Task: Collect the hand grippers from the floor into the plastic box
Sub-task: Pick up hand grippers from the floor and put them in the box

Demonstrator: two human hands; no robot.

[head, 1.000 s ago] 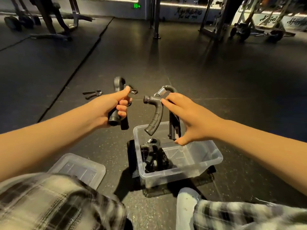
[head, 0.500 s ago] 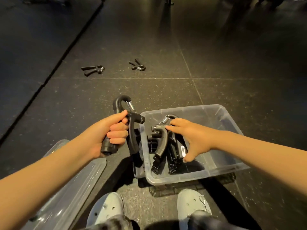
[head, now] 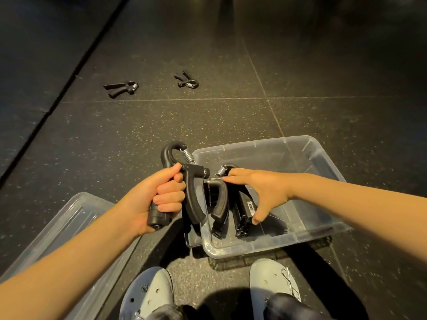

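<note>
A clear plastic box (head: 323, 229) stands on the dark floor in front of my feet. My left hand (head: 157, 197) grips one handle of a black hand gripper (head: 193, 192) just left of the box's left wall. My right hand (head: 258, 192) is inside the box; its fingers and thumb pinch a second black hand gripper (head: 219, 204) that hangs low over other black grippers in the box. Two more hand grippers lie on the floor farther out, one on the left (head: 121, 88) and one nearer the middle (head: 186, 80).
The box's clear lid (head: 69, 225) lies on the floor at the lower left, under my left forearm. My two light shoes (head: 147, 294) stand just behind the box. A floor seam (head: 69, 72) runs diagonally on the left.
Both hands came down and toward me. My right hand lowered its gripper from above the box to inside it. My left hand brought its gripper beside the box wall.
</note>
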